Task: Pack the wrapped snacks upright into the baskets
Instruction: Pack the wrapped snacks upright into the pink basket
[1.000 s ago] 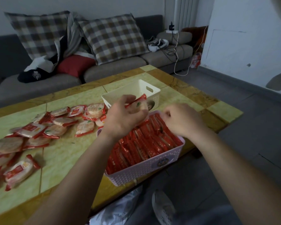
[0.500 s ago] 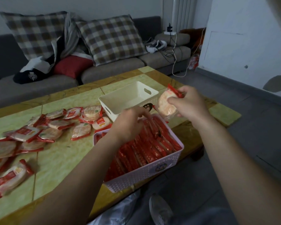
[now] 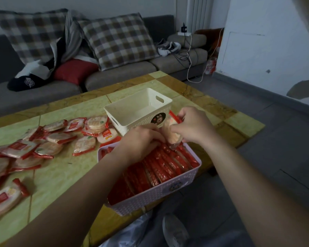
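Note:
A pale pink woven basket (image 3: 161, 195) at the table's near edge holds several red-wrapped snacks standing upright in rows. My right hand (image 3: 193, 125) grips one wrapped snack (image 3: 173, 134) upright at the basket's far end, its lower edge among the packed ones. My left hand (image 3: 141, 139) rests with curled fingers on the packed wrappers right beside that snack. Behind stands a white basket (image 3: 127, 111) with nothing visible inside. Several loose wrapped snacks (image 3: 50, 138) lie flat on the table to the left.
The yellow-green stone table (image 3: 64, 172) ends just right of the baskets. A grey sofa (image 3: 118, 75) with checked cushions runs along the back. A shoe (image 3: 175, 230) and a plastic bag (image 3: 125, 234) lie on the floor below the table's near edge.
My right hand brought the snack down from above the white basket to the pink basket's far end. My left hand stayed on the packed snacks and shifted slightly toward it.

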Motion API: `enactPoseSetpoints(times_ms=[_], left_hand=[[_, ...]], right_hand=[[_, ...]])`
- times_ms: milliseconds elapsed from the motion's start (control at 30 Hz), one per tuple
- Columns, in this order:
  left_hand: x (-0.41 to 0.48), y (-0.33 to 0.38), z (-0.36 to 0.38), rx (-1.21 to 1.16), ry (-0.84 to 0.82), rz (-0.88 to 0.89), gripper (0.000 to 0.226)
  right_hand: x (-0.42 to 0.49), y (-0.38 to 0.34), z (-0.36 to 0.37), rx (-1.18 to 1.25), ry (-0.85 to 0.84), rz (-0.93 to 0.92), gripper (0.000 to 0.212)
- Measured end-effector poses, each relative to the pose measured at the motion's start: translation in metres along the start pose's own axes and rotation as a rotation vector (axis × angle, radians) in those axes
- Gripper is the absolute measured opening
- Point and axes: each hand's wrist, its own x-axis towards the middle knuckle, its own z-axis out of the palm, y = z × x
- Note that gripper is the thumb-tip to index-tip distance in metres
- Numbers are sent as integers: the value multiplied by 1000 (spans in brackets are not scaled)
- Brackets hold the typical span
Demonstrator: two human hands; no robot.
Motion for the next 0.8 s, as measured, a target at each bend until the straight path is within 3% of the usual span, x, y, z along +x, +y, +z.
enactPoseSetpoints(times_ms=[133,333,433,633,800], left_hand=[[1,1,-1,-9,54,-8,24],[3,-4,4,-66,98,-21,16],[7,-6,3,-105,129,-41,16],[10,1,8,8,217,-13,9],[13,3,3,-4,133,7,9]], right_hand=[[-1,-7,18,-217,50,-108,20],[8,-8,19,-406,-10,-141,21],[16,1,10,-268,-103,-84,51],[25,13,21,-3,-297,59,35],[32,19,28,162,-390,212,53]])
